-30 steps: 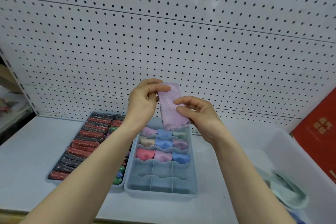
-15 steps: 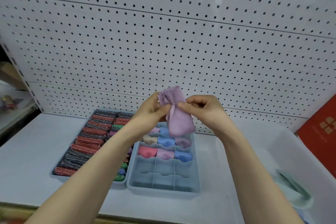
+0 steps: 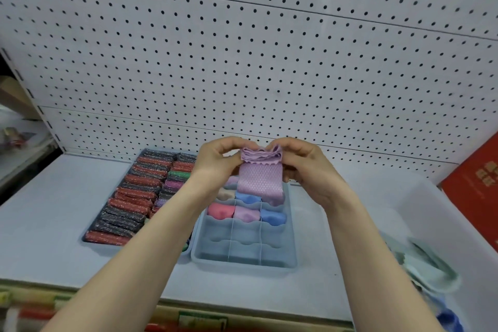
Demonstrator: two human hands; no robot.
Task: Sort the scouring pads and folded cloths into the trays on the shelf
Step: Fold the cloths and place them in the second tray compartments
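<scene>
A folded pink cloth [image 3: 260, 180] hangs above the divided blue tray [image 3: 244, 261]. My left hand [image 3: 218, 162] pinches its top left corner, and my right hand [image 3: 304, 167] pinches the top right. The tray's back rows hold rolled cloths [image 3: 246, 212] in pink, blue and beige. Its two front rows show bare compartments. To the left, a second tray [image 3: 93, 242] is packed with red and dark scouring pads [image 3: 129, 202], with a few green and purple ones beside them.
A white bin [image 3: 458, 229] at the right holds loose pale green cloths [image 3: 431, 269] and a blue one [image 3: 450, 318]. A red box [image 3: 474, 188] stands behind it. White pegboard [image 3: 242, 62] backs the shelf. The shelf's front edge runs along the bottom.
Both hands have folded the pink cloth shorter and turned it, so its layered top edge now faces me. The cloth hangs lower over the divided tray.
</scene>
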